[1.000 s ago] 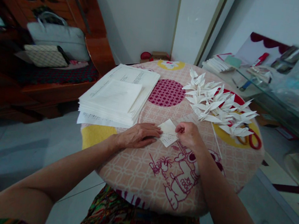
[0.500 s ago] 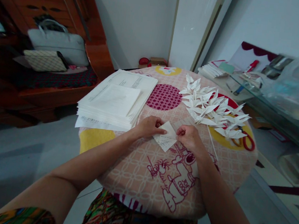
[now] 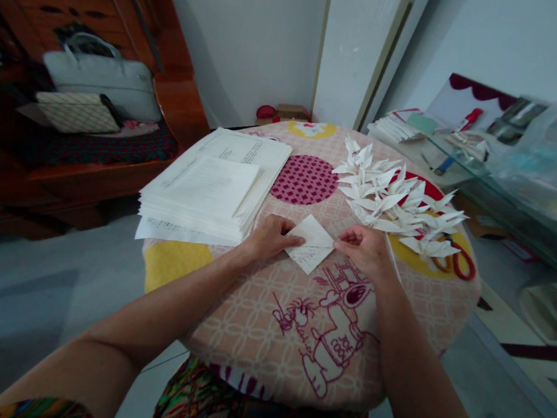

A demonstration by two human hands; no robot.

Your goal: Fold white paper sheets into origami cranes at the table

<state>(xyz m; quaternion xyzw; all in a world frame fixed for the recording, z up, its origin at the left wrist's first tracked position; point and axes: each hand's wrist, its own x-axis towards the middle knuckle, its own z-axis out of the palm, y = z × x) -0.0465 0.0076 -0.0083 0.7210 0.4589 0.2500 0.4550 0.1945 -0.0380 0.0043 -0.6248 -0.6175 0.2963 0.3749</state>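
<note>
A small folded square of white paper [image 3: 311, 243] lies like a diamond on the round table [image 3: 245, 326], which wears a pink patterned cloth. My left hand [image 3: 271, 236] presses its fingertips on the paper's left corner, fingers curled. My right hand [image 3: 365, 248] pinches the paper's right corner, fingers closed. Several folded white paper cranes [image 3: 396, 201] lie in a heap just beyond my right hand. A thick stack of white sheets [image 3: 213, 185] sits beyond my left hand.
Red-handled scissors [image 3: 454, 259] lie at the table's right edge, partly under the cranes. A glass side table [image 3: 512, 189] with books, pens and a plastic bag stands to the right. A wooden bench [image 3: 92, 167] with bags stands to the left.
My left hand went from lying flat on the paper to pressing its left corner with the fingertips. The paper has turned and unfolded a little. My head view shifted slightly.
</note>
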